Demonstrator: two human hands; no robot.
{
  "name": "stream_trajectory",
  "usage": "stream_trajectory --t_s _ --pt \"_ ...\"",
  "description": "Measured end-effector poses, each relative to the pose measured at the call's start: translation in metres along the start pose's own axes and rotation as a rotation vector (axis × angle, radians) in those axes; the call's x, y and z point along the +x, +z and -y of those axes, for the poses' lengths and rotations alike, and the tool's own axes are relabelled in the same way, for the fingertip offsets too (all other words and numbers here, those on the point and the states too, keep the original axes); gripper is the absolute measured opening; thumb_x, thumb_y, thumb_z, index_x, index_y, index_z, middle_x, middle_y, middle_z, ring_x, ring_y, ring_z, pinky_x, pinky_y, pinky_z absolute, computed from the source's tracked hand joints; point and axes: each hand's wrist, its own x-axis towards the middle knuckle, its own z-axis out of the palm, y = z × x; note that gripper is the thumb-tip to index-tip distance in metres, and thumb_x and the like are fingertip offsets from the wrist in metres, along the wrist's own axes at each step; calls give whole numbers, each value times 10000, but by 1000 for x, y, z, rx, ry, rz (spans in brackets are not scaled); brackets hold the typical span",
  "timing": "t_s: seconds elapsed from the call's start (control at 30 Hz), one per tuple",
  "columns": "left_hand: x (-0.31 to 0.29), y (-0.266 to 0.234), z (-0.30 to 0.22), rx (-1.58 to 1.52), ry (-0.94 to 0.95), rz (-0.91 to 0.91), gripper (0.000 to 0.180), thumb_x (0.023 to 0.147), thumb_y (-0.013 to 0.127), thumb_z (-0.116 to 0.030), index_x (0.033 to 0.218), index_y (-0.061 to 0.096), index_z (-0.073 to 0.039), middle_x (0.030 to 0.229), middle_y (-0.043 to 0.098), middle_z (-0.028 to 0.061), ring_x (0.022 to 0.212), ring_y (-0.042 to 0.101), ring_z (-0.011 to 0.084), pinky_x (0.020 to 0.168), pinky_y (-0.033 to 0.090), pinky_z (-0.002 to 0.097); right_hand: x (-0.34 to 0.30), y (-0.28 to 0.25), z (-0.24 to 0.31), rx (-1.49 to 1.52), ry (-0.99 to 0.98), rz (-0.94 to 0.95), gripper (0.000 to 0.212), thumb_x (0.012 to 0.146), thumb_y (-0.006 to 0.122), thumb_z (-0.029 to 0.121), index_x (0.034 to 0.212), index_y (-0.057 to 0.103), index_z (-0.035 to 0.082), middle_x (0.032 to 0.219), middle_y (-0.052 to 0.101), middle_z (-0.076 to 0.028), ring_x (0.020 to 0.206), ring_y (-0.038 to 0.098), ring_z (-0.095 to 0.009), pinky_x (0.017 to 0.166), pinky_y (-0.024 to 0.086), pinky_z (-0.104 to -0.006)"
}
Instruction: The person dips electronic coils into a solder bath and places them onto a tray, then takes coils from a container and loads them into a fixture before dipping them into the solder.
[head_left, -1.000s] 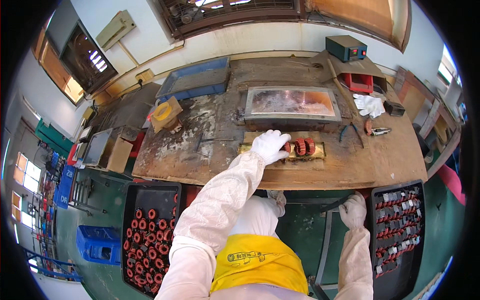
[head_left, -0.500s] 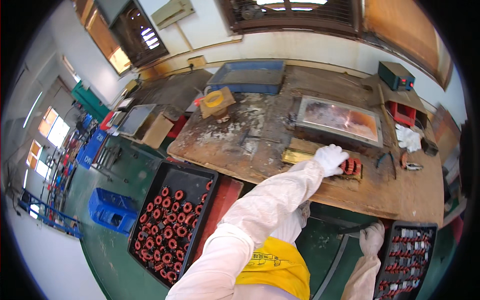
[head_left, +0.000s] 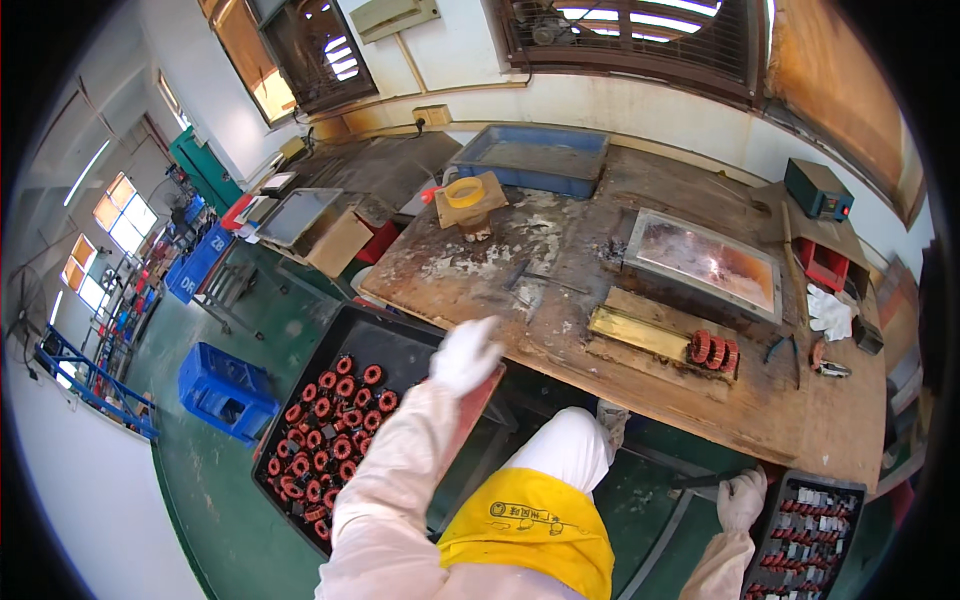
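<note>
My left hand (head_left: 467,357), in a white glove, is over the right side of a black tray (head_left: 385,340). Its fingers are smeared by motion, and I cannot make out anything in them. Many copper-wound ring coils (head_left: 335,425) lie loose in that tray. On the bench, three similar coils (head_left: 712,352) stand side by side at the right end of a brass-coloured strip (head_left: 640,335). Low at the right, my gloved right hand (head_left: 742,498) is closed beside a dark bar-like piece (head_left: 698,482); what it grips is unclear.
A second black tray (head_left: 862,490) with rows of coils is at the lower right. Behind the strip sits a metal-framed pan (head_left: 705,262) with a shiny surface. Pliers (head_left: 780,348), a white glove (head_left: 829,312) and a blue tray (head_left: 530,160) are on the bench (head_left: 590,235).
My left hand has left the coils on the brass-coloured strip and swung left over the tray. The three coils stay on the strip. My right hand keeps its place, and the view has shifted slightly.
</note>
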Motion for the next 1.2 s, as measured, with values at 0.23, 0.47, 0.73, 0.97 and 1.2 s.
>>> stream_trajectory --t_s 0.23,0.47,0.73,0.97,1.2 --pt "-126 -87 97 645 -653 716 489 840 680 -483 1216 644 -173 1189 605 180 1155 598 356 909 516 487 -2 2 -10 8 -6 105 154 695 706 150 730 703 0 858 689 -132 1057 579 -351 1119 359 -492" --pt "-158 -76 91 506 -714 560 629 808 723 -493 1325 580 -165 1284 533 181 1160 590 356 930 504 478 -4 4 -10 22 -25 50 131 694 712 132 710 690 4 845 679 -138 1056 577 -363 1108 367 -503" --pt "-152 -72 111 402 -717 536 603 788 757 -441 1254 617 -86 1265 558 192 1147 597 365 943 503 461 -5 6 -10 -5 -31 55 169 701 713 160 727 709 -7 846 688 -143 1068 584 -347 1119 359 -505" --pt "-159 -78 109 368 -769 380 522 792 694 -434 1165 682 -69 1244 590 183 1134 613 341 939 510 448 -3 4 -7 18 -46 23 162 695 714 163 706 704 2 811 684 -135 1008 589 -340 1110 371 -502" --pt "-125 -104 105 -1035 -879 -205 450 931 647 -233 1262 507 38 1115 633 139 941 679 295 883 554 404 -2 4 -4 31 -46 3 144 687 716 147 699 701 4 802 681 -134 1002 591 -339 1099 381 -506"
